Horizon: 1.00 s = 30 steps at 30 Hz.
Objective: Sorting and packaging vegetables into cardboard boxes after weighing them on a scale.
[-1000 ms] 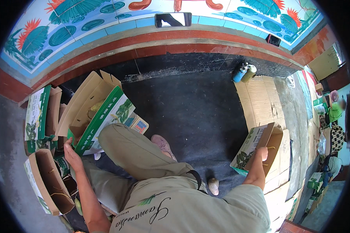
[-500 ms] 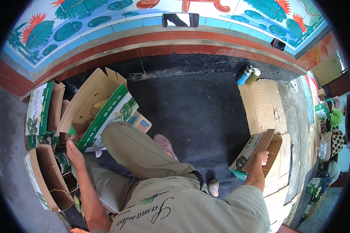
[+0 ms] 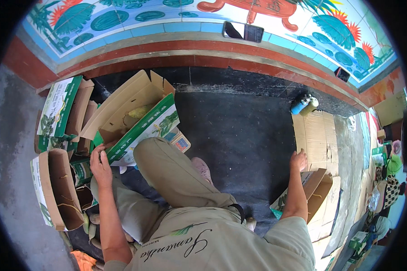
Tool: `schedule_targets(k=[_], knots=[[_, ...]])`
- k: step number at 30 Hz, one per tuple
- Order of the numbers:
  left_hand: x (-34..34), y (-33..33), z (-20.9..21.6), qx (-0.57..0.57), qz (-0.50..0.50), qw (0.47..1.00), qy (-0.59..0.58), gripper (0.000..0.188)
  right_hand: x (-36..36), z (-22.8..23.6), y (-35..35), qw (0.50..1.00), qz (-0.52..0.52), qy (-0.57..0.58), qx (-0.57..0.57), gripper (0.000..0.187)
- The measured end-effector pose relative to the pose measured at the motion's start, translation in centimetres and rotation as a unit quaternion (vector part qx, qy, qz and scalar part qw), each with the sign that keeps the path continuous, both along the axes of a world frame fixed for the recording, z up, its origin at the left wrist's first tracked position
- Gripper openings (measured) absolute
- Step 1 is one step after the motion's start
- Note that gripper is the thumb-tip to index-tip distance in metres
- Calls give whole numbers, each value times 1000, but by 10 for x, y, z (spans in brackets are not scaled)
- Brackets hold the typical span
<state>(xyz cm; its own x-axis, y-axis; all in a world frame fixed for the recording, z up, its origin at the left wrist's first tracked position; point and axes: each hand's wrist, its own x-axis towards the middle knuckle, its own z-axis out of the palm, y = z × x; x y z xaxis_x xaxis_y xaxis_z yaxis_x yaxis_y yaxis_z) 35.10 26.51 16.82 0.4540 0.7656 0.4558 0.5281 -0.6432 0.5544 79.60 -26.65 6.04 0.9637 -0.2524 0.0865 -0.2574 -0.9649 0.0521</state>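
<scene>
While I had the left hand (image 3: pixel 101 170) half open at the big box (image 3: pixel 144 135), the right hand (image 3: pixel 298 161) hung empty, loosely bent, by the cardboard (image 3: pixel 319 135). Its forearm (image 3: pixel 297 196) partly blocked the small box (image 3: pixel 315 184).

So there's dark cursive lettering (image 3: pixel 178 247) on the shirt (image 3: pixel 239 244), pale characters (image 3: pixel 161 109) along the open box's (image 3: pixel 122 108) green edge, plus some on the mural's (image 3: pixel 108 20) red shape (image 3: pixel 253 8).

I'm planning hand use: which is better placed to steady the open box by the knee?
Probably the left hand: it is at the near end of the open box; the right hand is across the black mat, near the flattened cardboard.
</scene>
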Motion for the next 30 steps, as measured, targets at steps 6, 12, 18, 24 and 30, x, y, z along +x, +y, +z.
schedule_targets(k=[6, 12, 18, 24, 30], knots=[[-2, -2, 0, -1, 0, 1000, 1, 25, -2, -24, 73, 982, 175, 3, 69, 32], [0, -6, 6, 9, 6, 1000, 19, 19, -25, -35, 159, 948, 252, 53, 188, 19], [5, -7, 12, 62, -17, 996, 62, 27, -45, 16, 279, 860, 404, -10, 312, 17], [6, -5, 18, 91, -35, 986, 138, 29, -83, 98, 409, 693, 578, -110, 415, 12], [6, -2, 20, 57, -33, 979, 193, 18, -127, 120, 523, 565, 714, -186, 370, 20]])
